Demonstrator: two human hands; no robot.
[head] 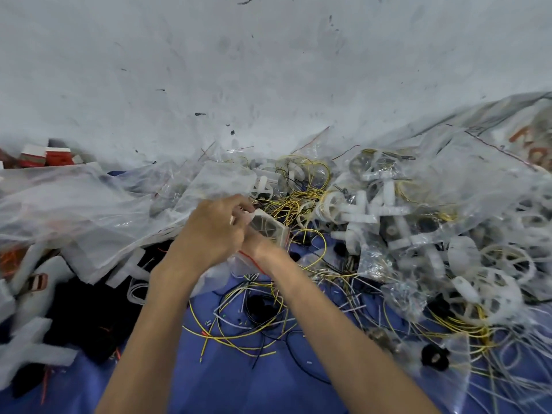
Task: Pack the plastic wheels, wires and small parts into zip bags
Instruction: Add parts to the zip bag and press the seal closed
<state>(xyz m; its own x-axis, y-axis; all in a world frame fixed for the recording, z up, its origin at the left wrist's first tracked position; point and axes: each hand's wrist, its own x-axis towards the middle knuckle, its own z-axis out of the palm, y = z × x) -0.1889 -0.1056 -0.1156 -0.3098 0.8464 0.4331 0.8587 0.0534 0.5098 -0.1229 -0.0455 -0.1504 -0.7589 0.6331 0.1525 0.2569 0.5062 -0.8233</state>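
Note:
Both hands meet at the middle of the head view over a blue sheet (248, 380). My left hand (209, 231) pinches the top of a small clear zip bag (268, 227) with a red seal line. My right hand (260, 245) is mostly hidden behind the left hand and the bag, and its fingers seem to hold the bag from below. Loose yellow, white and black wires (248, 312) lie tangled under my forearms. White plastic wheels (490, 291) and white cross-shaped parts (364, 213) are heaped at the right, some inside clear bags.
A pile of empty clear plastic bags (74, 210) spreads over the left side. White foam pieces (30, 348) and black parts (83, 318) lie at the lower left. Red and white blocks (47, 156) sit far left by the grey wall (268, 70). A black knob (434, 357) lies lower right.

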